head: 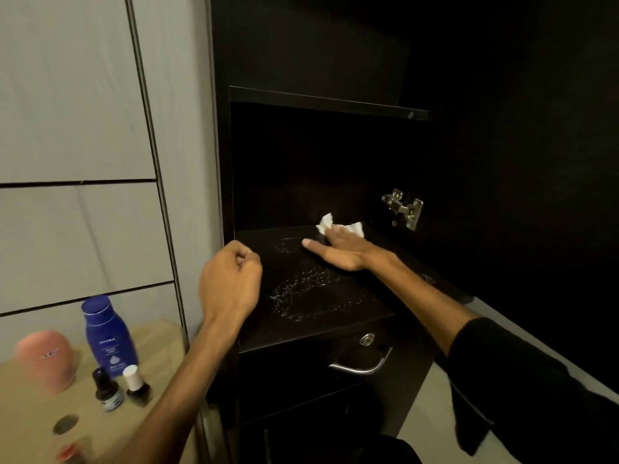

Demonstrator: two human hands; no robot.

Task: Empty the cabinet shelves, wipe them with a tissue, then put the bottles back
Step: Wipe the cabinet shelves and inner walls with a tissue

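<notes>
The dark cabinet's lower shelf [311,316] is bare and speckled with pale dust. My right hand [338,247] lies flat near the back of this shelf and presses a crumpled white tissue [326,223] against it, thumb stretched to the left. My left hand [231,279] hovers at the shelf's front left corner with its fingers curled, holding nothing. The upper shelf [328,103] shows only its dark front edge. On the wooden table at the lower left stand a blue lotion bottle [108,336], a small dark dropper bottle [106,390] and a small white-capped bottle [136,385].
A pink rounded container [47,358] stands blurred at the table's left. Below the shelf is a drawer with a metal handle [363,365] and a keyhole. The open cabinet door carries a metal hinge [403,207] at the right. Grey panelled doors fill the left.
</notes>
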